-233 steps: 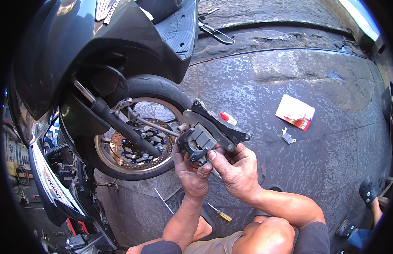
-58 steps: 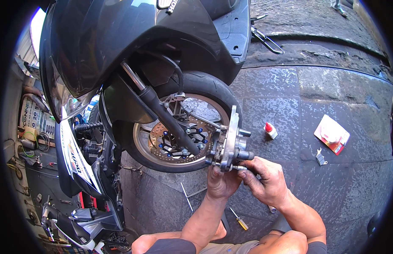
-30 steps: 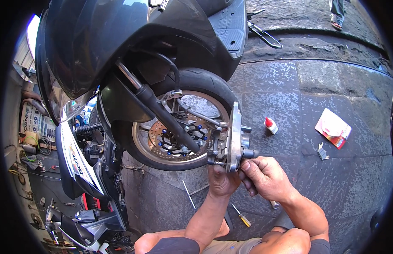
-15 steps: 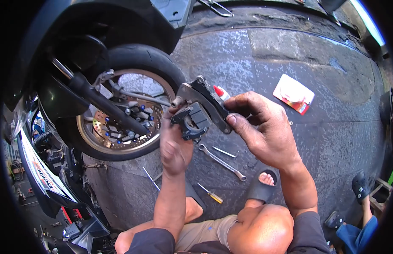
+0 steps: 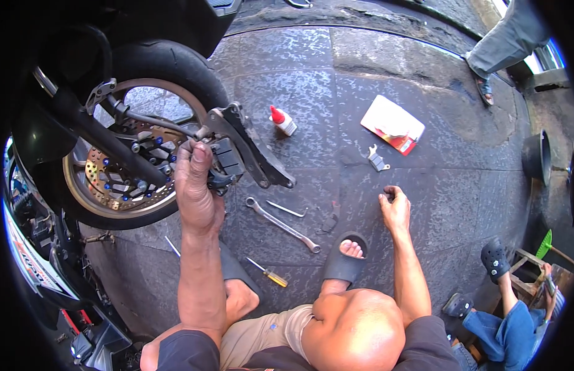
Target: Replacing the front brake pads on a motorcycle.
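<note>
My left hand [image 5: 199, 179] grips a brake caliper [image 5: 227, 158], raised beside the motorcycle's front wheel. The caliper's dark metal bracket [image 5: 253, 151] sticks out to the right of the fingers. Grey blocks show inside the caliper, and the palm hides its left part. Well off to the right, my right hand [image 5: 396, 209] hovers over the floor with loosely curled fingers, thumb and index apart, nothing visible between them. Just beyond its fingertips lies a brake pad [image 5: 377, 161] with metal tabs. Past that pad rests a white and red card package [image 5: 395, 123].
On the floor lie a ring spanner [image 5: 282, 225], a thin bent rod [image 5: 286, 209], a yellow-handled screwdriver [image 5: 268, 272] and a red-capped bottle [image 5: 282, 120]. The front wheel [image 5: 203, 80] stands left. One person's leg [image 5: 509, 40] is at far right; another person sits [image 5: 509, 328] lower right.
My right hand has let go of the bracket and moved right, down toward the brake pad. My left hand keeps the caliper. The view has shifted, and a person's leg has appeared at upper right.
</note>
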### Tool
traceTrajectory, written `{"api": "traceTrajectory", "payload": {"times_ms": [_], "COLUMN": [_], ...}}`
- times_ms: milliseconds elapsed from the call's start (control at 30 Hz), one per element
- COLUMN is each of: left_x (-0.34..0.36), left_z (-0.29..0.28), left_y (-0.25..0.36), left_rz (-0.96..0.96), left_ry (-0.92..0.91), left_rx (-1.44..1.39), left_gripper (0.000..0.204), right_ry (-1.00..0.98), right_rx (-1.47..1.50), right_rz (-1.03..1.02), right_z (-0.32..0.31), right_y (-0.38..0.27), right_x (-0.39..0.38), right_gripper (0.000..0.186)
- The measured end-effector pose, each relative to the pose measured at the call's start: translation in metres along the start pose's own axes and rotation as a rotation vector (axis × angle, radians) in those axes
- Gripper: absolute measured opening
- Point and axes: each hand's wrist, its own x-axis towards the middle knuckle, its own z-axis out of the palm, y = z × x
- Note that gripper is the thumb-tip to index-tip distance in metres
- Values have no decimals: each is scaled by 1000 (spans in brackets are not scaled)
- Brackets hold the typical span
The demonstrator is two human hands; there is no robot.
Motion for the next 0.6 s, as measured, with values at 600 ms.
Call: {"api": "traceTrajectory", "payload": {"times_ms": [600], "left_x": [-14], "left_z": [24], "left_y": [9], "left_rz": [-70], "left_ry": [-90], "left_rx": [-438], "left_gripper": [54], "right_ry": [308], "right_rx": [38], "right_rz": [-334], "right_z": [19], "right_y": [-19], "right_x": [74], "right_gripper": [24]}}
